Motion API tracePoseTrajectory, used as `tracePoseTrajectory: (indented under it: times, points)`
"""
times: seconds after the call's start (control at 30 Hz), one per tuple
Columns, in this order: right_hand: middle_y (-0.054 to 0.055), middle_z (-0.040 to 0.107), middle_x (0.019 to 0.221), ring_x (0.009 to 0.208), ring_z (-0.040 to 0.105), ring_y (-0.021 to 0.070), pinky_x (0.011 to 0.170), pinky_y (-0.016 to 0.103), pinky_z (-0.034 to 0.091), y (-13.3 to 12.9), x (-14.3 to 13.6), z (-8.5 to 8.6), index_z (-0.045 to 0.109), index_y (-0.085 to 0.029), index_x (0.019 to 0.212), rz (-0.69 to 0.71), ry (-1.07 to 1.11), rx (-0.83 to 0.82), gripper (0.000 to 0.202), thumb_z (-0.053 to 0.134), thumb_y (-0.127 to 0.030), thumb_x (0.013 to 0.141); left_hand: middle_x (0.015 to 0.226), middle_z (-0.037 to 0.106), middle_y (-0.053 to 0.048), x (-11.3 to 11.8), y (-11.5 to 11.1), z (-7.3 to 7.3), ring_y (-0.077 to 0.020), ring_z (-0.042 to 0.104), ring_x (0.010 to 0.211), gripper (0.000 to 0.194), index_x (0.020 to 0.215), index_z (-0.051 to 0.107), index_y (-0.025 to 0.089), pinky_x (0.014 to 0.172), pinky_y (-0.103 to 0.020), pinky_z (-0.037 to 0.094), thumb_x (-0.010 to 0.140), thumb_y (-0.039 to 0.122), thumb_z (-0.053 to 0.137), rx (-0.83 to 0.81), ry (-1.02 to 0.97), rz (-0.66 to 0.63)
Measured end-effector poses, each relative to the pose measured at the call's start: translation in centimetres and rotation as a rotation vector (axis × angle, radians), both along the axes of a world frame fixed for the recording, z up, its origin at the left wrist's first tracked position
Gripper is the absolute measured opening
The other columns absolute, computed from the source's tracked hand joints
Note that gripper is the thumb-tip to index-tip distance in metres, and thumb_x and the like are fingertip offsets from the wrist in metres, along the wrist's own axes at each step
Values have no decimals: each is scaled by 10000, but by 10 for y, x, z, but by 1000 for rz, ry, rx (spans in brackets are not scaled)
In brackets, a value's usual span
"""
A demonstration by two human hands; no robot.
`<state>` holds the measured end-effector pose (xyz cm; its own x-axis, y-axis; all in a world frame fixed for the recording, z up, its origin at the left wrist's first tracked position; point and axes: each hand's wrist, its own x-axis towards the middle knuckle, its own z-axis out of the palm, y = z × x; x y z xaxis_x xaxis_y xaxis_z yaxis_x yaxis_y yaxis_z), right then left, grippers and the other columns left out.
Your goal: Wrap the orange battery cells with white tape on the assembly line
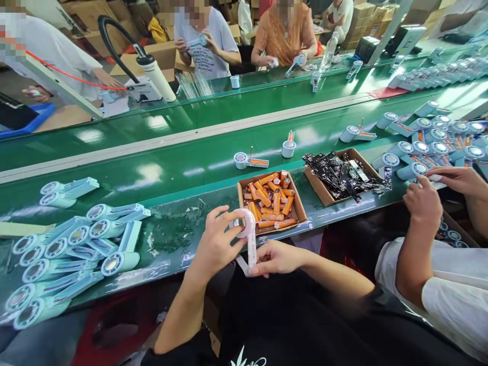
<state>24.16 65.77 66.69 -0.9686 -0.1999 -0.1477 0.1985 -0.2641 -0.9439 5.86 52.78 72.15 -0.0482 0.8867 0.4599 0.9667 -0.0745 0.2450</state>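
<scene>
I have the left hand [217, 244] with its fingers clamped on 1 white roll [250, 221], near the box [299, 207] of orange cylinders [263, 196] on the worktop [171, 256]; the right hand's [278, 256] fingers pinch the roll's hanging strip [252, 250].

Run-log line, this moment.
left hand: holds white tape roll | right hand: holds its strip | nearby: carton of orange cylindrical cells

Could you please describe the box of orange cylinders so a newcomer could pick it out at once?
Find the long green worktop crossing the picture. On its near edge, just beyond the person's right hand, is an open cardboard box. Orange cylinders fill it, while the similar box to its right holds mostly flat black pieces.
</scene>
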Motion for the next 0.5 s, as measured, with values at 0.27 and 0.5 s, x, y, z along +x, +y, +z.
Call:
tracePoseTrajectory:
  times: [0.27,0.5]
  points:
    - [-40,399,503,469,338,95,453,218,291,32,26,-4,568,-184,620,-369,352,-655,349,752,-407,815,1235,626,-134,-42,-34,0,-289,545,1220,182,1066,763,265,1060,-501,533,924,376,737,-189,-486,-289]
    - [9,549,569,529,491,124,557,268,396,24,25,-35,626,-154,670,-96,349,-256,427,704,-517,880,465,461,53,-41,-67,-42,-180,626,662,544,726,666,287,1059,-462,556,648,805,813,271,-1309,-767]
